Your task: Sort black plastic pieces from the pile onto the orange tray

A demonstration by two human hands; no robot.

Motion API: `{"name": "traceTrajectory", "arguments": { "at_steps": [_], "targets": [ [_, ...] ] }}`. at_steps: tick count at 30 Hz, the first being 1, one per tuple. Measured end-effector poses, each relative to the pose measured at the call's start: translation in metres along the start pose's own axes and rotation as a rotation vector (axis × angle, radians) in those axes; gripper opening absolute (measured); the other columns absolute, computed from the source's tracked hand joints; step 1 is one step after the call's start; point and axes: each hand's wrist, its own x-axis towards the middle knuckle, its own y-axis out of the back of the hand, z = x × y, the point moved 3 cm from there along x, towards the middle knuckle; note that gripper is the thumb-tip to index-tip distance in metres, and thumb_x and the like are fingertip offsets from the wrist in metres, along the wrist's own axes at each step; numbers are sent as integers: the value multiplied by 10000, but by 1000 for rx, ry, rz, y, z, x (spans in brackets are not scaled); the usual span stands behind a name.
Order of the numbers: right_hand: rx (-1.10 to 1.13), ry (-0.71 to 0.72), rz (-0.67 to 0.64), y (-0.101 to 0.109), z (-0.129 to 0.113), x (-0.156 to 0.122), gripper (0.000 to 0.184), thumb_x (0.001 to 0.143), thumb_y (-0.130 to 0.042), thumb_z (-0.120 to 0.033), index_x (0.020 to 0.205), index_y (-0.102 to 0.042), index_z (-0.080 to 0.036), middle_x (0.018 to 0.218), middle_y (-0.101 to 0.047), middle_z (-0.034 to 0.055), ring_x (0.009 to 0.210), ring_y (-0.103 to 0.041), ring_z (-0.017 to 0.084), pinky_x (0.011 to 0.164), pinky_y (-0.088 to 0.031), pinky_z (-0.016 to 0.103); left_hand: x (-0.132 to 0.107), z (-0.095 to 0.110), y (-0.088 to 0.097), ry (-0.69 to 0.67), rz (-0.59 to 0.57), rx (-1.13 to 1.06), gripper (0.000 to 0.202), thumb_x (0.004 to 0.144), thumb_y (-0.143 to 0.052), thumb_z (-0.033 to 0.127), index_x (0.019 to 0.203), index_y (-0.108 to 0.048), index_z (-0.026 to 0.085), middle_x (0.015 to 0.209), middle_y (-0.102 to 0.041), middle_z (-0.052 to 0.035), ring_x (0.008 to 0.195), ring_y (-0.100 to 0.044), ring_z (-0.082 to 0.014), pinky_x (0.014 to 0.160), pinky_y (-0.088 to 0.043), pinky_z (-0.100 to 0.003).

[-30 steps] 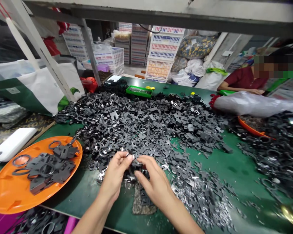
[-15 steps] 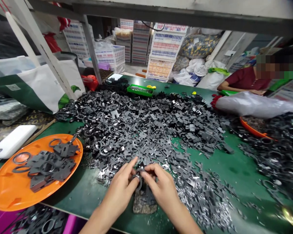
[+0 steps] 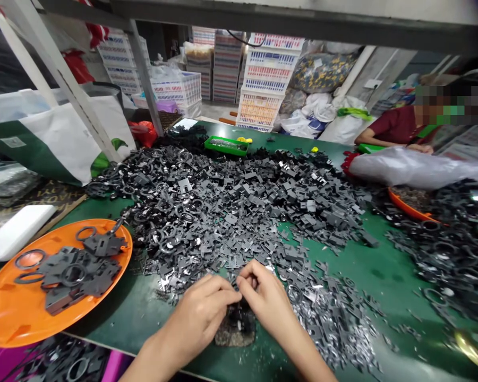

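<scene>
My left hand (image 3: 202, 314) is closed at the front edge of the table, its fingers bent over a black plastic part (image 3: 239, 318). That part rests on a small rough block (image 3: 234, 338), and my left hand hides much of it. Beside it, my right hand (image 3: 265, 292) has thumb and index finger pinched together close to the left fingertips. Whatever lies in that pinch is too small or too covered to make out. Just beyond both hands spreads a heap of small dark plastic pieces (image 3: 239, 228).
An orange tray (image 3: 8, 307) with black ring-shaped assemblies stands at the left, near a white power bank (image 3: 18, 231). Behind the heap is a green tray (image 3: 227, 150). Loose pieces (image 3: 338, 329) lie at the right. A co-worker (image 3: 394, 127) sits at the far right.
The ring seen between my hands is now hidden. My left fingers have come down over the part on the block, and my right fingertips have moved into a pinch beside them.
</scene>
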Motion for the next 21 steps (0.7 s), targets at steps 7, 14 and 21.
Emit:
{"name": "traceTrajectory", "arguments": {
  "at_steps": [7,14,21],
  "targets": [
    [250,59,-42,0,-6,-7,214,910,-470,-382,935,-589,-206,808,-548,8,737,-522,150,663,-414,257,8,-13,10,329,249,-411,290,840,-480,123,928,-727,246,849,-641,-25,795,-605,-145,704,-464,-242],
    [271,-25,-101,-17,8,-19,553,825,-596,-257,1331,-373,-298,1052,-581,15,872,-564,165,765,-456,294,6,-29,6,684,425,-857,175,714,-607,184,829,-740,180,772,-611,-3,629,-550,-104,614,-430,-218],
    [120,51,-105,-19,1,-11,589,797,-613,-185,1333,-401,-303,1125,-550,25,998,-525,194,901,-414,337,7,-26,11,703,361,-840,199,689,-597,168,825,-743,157,681,-573,11,596,-521,-105,588,-408,-223]
  ]
}}
